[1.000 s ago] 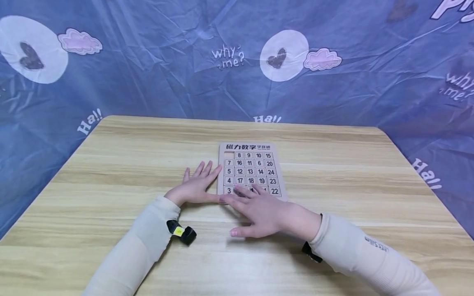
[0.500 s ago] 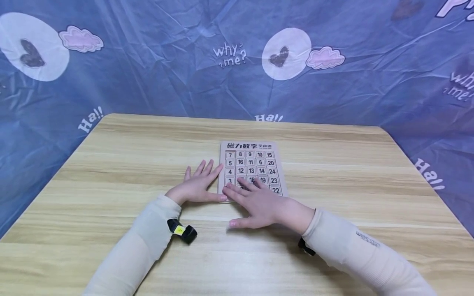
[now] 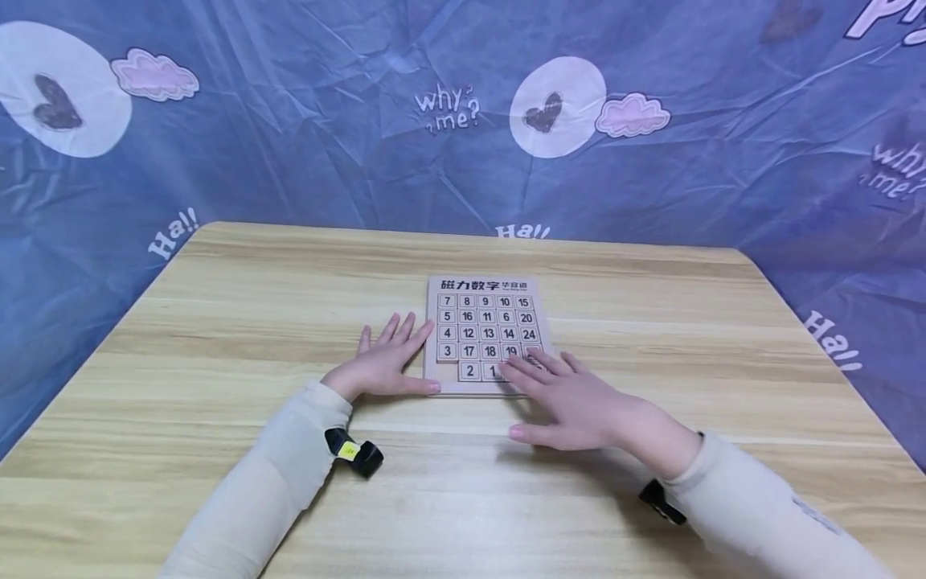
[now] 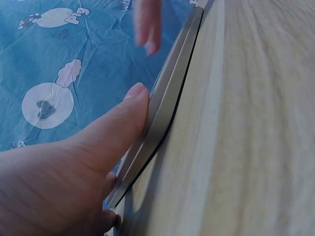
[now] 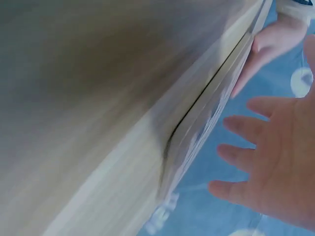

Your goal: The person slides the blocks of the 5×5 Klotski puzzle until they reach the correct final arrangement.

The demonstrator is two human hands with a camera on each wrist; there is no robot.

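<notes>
A pale sliding number puzzle (image 3: 432, 338) lies flat on the table, its numbered tiles in a grid under a printed heading. The open slot sits at the lower left corner, left of the 2 tile (image 3: 469, 371) and below the 3 tile (image 3: 447, 351). My left hand (image 3: 383, 366) is spread along the puzzle's left side, thumb at the lower left corner; in the left wrist view the thumb (image 4: 118, 120) lies against the frame. My right hand (image 3: 579, 406) has its fingers extended over the lower right tiles, hiding several of them. In the right wrist view those fingers (image 5: 241, 157) hold nothing.
The wood-grain table (image 3: 253, 305) extends around the puzzle on every side. Behind it hangs a blue printed cloth (image 3: 325, 121). Both forearms wear pale sleeves, with a black wrist camera (image 3: 354, 452) on the left one.
The left column's tiles have slid up one place, moving the open slot from the top left corner to the lower left. My right hand then moved right; the left stayed in place.
</notes>
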